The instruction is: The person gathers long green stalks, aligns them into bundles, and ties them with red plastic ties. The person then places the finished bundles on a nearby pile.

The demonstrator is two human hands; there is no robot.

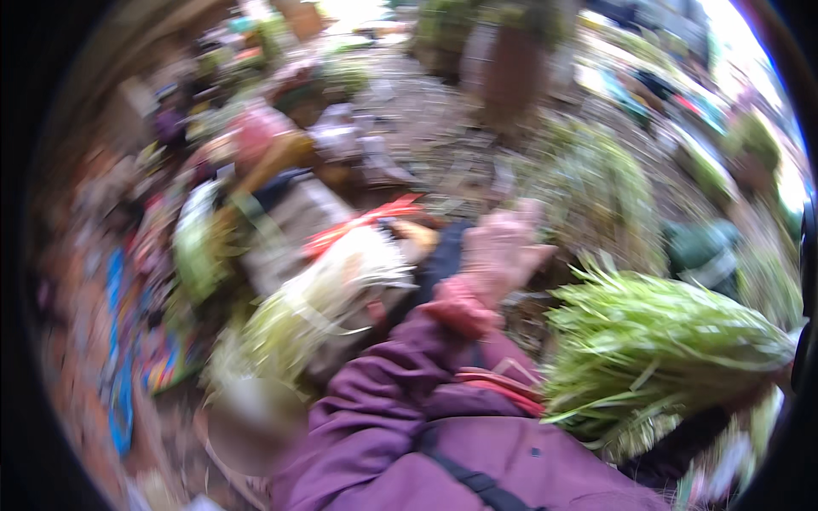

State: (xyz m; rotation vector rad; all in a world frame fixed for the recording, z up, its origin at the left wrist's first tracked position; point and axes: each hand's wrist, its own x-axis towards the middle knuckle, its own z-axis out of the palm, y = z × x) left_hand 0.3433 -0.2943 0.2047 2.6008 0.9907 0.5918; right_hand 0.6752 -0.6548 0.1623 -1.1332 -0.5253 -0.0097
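My left hand [501, 246] reaches forward from a purple sleeve, over my lap, with nothing seen in it and its fingers apart. Motion blur softens its outline. At the right, a large bunch of green leafy stalks [658, 345] lies across a dark-sleeved arm. My right hand [767, 386] appears to grip its far end near the picture's rim, mostly hidden under the leaves. Left of my left hand rests a second bunch of paler stalks [319, 287], whitish at its upper end. Red strips [364, 223] lie just beyond it, and red ties [501, 389] cross my lap.
More greens [594, 185] are heaped on the ground ahead, near a dark green bundle [700, 249]. Another pale green bunch [201, 243] sits at the left. A blue strip [118, 358] lies on reddish ground. Blurred shapes, possibly people, are around.
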